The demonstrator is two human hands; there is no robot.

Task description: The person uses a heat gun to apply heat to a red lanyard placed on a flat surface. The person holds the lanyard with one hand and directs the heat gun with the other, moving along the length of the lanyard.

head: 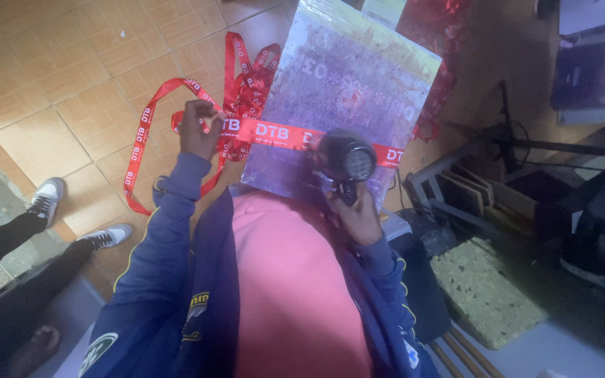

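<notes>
A large flat panel [351, 77] wrapped in shiny clear film leans against my lap, purple and grey under the film. A red printed ribbon [274, 131] runs across its lower part. My left hand [196, 129] pinches the ribbon at the panel's left edge and holds it taut. My right hand [358, 217] grips the handle of a black hair dryer [348, 159], whose nozzle points at the ribbon on the panel's face. More of the same ribbon lies in loose loops [246, 77] on the floor behind the panel.
Another person's legs in black trousers [8, 238] and white-grey sneakers [47, 199] stand at the left on the tiled floor [43, 84]. At the right are a low rack of frames [470, 185], a speckled foam block [484, 290] and dark equipment.
</notes>
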